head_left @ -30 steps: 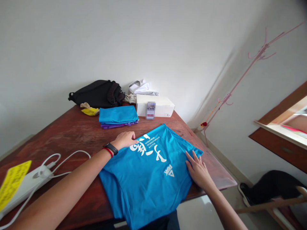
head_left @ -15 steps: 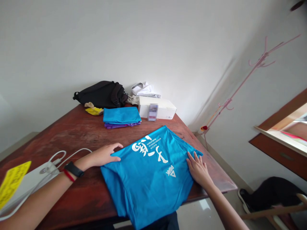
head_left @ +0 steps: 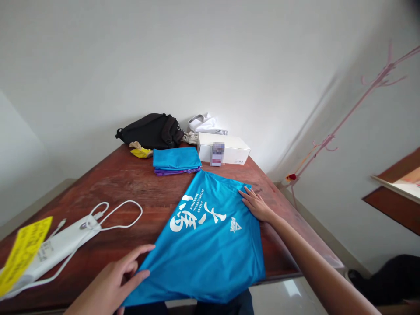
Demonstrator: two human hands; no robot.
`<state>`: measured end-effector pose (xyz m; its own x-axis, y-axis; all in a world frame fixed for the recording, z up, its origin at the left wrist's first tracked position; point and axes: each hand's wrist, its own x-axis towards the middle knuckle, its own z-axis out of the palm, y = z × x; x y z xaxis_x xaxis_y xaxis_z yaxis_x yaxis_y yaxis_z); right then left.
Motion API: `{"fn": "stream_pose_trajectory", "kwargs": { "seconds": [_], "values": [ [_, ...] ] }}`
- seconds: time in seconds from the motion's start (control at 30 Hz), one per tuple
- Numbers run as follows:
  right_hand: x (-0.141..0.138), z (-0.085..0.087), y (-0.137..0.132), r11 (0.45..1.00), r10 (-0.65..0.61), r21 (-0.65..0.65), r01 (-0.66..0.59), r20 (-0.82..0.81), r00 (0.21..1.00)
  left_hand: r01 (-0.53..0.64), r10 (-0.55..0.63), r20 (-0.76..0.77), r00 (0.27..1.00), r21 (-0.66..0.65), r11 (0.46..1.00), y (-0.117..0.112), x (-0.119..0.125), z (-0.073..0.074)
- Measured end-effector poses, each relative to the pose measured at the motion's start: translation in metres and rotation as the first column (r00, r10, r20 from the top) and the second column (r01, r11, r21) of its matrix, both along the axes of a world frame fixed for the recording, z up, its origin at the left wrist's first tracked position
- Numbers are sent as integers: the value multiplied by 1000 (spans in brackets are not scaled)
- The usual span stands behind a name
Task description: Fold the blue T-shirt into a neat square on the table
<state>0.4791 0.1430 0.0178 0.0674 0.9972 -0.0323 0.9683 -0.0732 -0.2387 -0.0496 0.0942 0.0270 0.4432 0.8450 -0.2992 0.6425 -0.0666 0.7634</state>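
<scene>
A bright blue T-shirt (head_left: 210, 249) lies on the wooden table, its white print and PEAK logo facing up, in a roughly triangular outline. My left hand (head_left: 113, 280) is at the near left corner of the shirt, fingers over its edge, and seems to hold that corner. My right hand (head_left: 257, 206) rests on the far right edge of the shirt, fingers flat on the cloth. The shirt hangs slightly over the table's near edge.
A folded blue and purple cloth stack (head_left: 177, 159) stands beyond the shirt, next to a white box (head_left: 223, 148). A black bag (head_left: 151, 131) lies at the back. A white power strip (head_left: 55, 245) with a cable and a yellow note (head_left: 24, 249) lies at the left.
My left hand has moved from the shirt's left side to its near corner, and that corner has been drawn toward me. My right hand has slid farther along the far edge.
</scene>
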Motion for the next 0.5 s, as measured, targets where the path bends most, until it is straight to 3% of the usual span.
{"fn": "stream_pose_trajectory", "kwargs": {
  "seconds": [0.07, 0.13, 0.2, 0.27, 0.37, 0.43, 0.5],
  "values": [
    [-4, 2, 0, 997, -18, 69, 19, -25, 1000, 15, 4, -58, 998, 322, 947, -14, -8, -13],
    [-12, 5, -15, 979, -19, 199, 34, -78, 997, 71, 22, -137, 990, 635, 769, -25, -15, -26],
    [-25, 10, -47, 940, 30, 340, 28, -165, 986, 200, -7, -241, 970, 788, 583, -32, -20, -34],
    [-42, 18, -91, 932, 50, 357, 60, -290, 956, 330, -57, -343, 938, 826, 458, -36, -20, -38],
    [-65, 31, -160, 997, 19, 75, 25, -533, 846, 430, -103, -422, 901, 830, 354, -38, -14, -34],
    [-75, 37, -196, 981, -53, -174, -81, -651, 758, 477, -142, -456, 878, 818, 321, -38, -11, -28],
    [-80, 38, -220, 944, -118, -304, -130, -677, 726, 522, -184, -488, 853, 797, 305, -37, -9, -25]
  ]
}}
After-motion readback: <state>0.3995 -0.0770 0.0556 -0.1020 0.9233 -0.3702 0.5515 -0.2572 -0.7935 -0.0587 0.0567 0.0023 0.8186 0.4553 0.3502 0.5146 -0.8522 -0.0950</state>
